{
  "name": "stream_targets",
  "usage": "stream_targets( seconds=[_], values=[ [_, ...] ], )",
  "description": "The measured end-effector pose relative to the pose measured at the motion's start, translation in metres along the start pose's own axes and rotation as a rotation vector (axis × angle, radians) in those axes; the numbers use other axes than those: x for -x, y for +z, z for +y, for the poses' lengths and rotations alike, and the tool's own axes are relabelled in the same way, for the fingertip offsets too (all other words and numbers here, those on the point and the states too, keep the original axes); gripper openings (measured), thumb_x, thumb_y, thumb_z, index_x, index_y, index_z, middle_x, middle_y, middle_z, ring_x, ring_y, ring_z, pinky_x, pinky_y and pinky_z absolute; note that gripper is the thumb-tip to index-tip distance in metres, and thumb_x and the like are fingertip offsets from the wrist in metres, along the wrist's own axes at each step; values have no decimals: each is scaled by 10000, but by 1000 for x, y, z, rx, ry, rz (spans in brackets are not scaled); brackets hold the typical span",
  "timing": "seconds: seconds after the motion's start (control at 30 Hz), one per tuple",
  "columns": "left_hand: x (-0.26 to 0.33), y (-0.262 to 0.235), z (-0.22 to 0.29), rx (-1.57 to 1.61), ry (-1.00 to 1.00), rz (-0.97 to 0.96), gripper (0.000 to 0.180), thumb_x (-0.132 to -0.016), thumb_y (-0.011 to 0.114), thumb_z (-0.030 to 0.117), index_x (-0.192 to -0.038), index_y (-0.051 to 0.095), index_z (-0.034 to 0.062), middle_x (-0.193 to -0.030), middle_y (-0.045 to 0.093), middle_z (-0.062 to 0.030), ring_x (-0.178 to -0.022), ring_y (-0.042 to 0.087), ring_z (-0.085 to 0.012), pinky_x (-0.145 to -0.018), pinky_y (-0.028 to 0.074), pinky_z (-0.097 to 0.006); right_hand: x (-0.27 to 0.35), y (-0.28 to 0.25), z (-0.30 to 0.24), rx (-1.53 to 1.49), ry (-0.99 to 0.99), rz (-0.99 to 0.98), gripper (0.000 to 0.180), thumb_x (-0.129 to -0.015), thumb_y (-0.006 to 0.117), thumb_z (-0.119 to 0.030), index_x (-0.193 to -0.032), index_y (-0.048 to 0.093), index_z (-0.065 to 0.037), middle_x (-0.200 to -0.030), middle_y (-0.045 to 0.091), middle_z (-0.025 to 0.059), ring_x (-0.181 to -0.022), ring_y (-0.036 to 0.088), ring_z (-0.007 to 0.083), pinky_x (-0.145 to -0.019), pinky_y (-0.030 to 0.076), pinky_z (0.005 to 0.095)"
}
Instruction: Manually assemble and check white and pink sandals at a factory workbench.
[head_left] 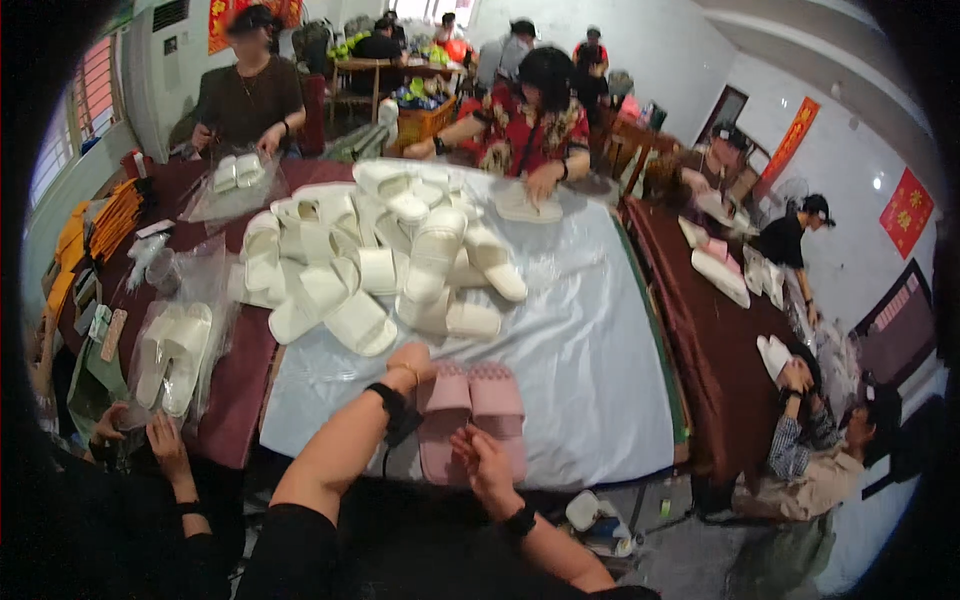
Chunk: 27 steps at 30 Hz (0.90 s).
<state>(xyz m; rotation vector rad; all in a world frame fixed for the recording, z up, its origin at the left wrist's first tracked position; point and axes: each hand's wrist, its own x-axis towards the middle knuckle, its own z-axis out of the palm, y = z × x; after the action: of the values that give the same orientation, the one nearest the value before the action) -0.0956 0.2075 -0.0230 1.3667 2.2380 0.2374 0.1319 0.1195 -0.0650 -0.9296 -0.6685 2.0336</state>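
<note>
A pair of pink slippers [471,420] lies side by side at the table's near edge, toes pointing away from me. Curled at the toe end of the left slipper is my left hand [411,366]; it appears to grip that slipper's edge, though its fingertips are hidden. My right hand [486,466] is over the heel end of the pair, thumb and fingers pinched together. Whatever lies in that pinch is too small to make out. Beyond both hands a large heap of cream slippers [375,265] covers the middle of the table.
The table wears a pale plastic sheet [590,370]. At my left, a co-worker's hands [165,447] touch bagged white slippers [175,355]. Across the table, a person's hand [545,180] rests on a cream slipper. More people handle slippers at a brown-covered table [715,360] on the right.
</note>
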Motion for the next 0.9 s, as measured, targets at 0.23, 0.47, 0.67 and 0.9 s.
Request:
stream_targets(
  seconds=[0.23, 0.47, 0.67, 0.9],
  values=[
    [-5, -7, 2, 52, 25, -114, 612, -678, 683, 565, -899, 694, -5, -948, 664, -229, -901, 647, -367, -758, 515, -422, -6, 3, -7, -10, 27, -18, 319, -975, 450, -140, -1220, 476, 62, -1116, 587, 167, -988, 615, 253, -815, 503, 340],
    [0, -4, 2, -15, 53, -88, 547, -653, 708, 469, -892, 694, -23, -966, 664, -232, -915, 648, -355, -779, 519, -407, -3, -5, 4, -81, 112, 12, 294, -969, 463, -135, -1203, 512, 38, -1081, 614, 140, -971, 627, 240, -830, 522, 339],
    [-6, -4, 7, -138, 49, -68, 592, -639, 717, 522, -907, 701, -5, -932, 673, -224, -888, 661, -339, -760, 525, -397, -11, -3, 1, -133, 91, -50, 284, -971, 468, -139, -1191, 520, 33, -1078, 616, 133, -954, 629, 230, -803, 527, 322],
    [-17, -3, 1, -101, 87, -164, 400, -648, 710, 300, -889, 699, -20, -933, 665, -235, -882, 660, -340, -753, 524, -380, -11, -3, -2, -73, 86, 0, 281, -971, 469, -139, -1179, 519, 43, -1060, 613, 140, -935, 633, 233, -762, 531, 308]
  ],
)
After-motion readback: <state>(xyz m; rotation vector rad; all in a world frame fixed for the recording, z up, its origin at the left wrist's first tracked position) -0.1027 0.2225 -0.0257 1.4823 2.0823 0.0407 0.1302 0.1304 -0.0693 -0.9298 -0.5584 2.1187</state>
